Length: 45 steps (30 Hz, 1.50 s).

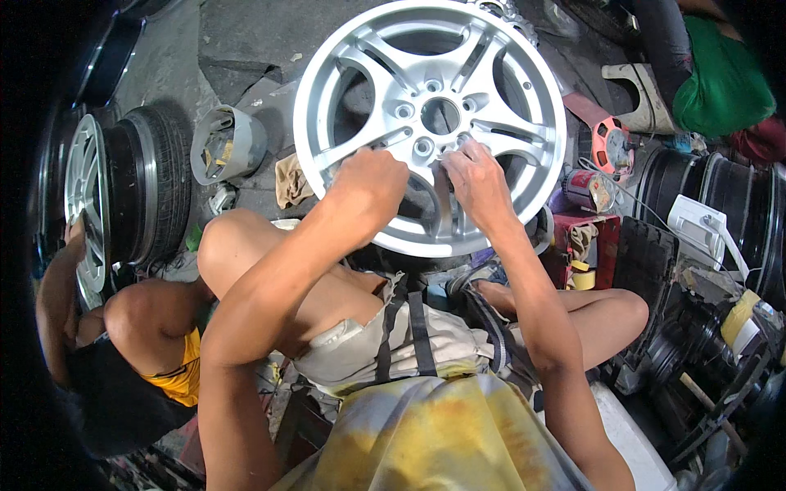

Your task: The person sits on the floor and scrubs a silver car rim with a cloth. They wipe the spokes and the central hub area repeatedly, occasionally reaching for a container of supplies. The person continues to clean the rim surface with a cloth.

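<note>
A silver alloy car wheel rim (311, 123) with split spokes lies face up in front of my knees. My left hand (372, 186) is closed in a fist over a lower-left spoke; what its fingers hold, if anything, is hidden beneath it. My right hand (476, 182) is bent down on the lower spoke, just below the centre hole, with its fingertips pressed together beside a bolt hole. Anything small between those fingers cannot be made out.
At left stand a grey bucket (254, 146) with scraps, a brown cloth (291, 182) and a tyre (168, 180). A co-worker's hand (75, 233) touches another rim (88, 172). At right are a red box (604, 245), a paint can (591, 190), a plastic stool (647, 90) and a person in green.
</note>
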Available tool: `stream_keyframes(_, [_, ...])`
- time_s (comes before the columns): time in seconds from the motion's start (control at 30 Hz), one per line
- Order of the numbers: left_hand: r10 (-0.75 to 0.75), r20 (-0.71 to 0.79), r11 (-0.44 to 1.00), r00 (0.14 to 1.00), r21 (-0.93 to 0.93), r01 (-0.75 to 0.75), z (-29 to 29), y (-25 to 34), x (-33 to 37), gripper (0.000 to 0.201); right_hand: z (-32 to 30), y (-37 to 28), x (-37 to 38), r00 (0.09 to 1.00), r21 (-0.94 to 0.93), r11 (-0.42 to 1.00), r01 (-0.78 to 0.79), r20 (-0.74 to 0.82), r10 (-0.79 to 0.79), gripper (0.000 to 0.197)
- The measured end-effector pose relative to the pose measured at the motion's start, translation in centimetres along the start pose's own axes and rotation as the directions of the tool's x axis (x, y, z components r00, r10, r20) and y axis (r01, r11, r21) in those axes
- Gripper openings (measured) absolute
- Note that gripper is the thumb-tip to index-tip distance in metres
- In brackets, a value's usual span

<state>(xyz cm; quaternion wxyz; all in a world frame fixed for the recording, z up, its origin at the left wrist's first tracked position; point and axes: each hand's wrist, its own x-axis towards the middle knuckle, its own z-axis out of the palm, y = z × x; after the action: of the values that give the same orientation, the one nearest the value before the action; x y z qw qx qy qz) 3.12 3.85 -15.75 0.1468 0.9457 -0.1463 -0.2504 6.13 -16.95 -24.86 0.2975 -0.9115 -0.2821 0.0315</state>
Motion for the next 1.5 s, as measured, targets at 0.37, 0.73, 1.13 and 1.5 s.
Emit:
stream_keyframes(0.37, [0.195,0.395,0.977,0.897,0.0,-0.213,-0.2,6.8,-1.8,0.021,0.6,1.1,1.5,0.978,-0.049,0.978,0.204,0.062,-0.201,0.019])
stream_keyframes(0.73, [0.221,0.434,0.975,0.873,-0.089,-0.203,-0.2,6.9,-1.8,0.023,0.5,1.2,1.7,0.971,-0.02,0.974,0.228,0.086,-0.225,0.019])
stream_keyframes(1.13, [0.231,0.419,0.972,0.878,-0.069,-0.223,-0.5,7.0,-1.6,0.017,0.1,1.7,2.6,0.935,-0.066,0.937,0.342,0.124,-0.332,0.022])
stream_keyframes(1.5, [0.263,0.418,0.965,0.869,-0.116,-0.236,-0.1,6.9,-1.4,0.018,0.3,1.7,2.2,0.94,-0.039,0.942,0.332,0.09,-0.328,0.02])
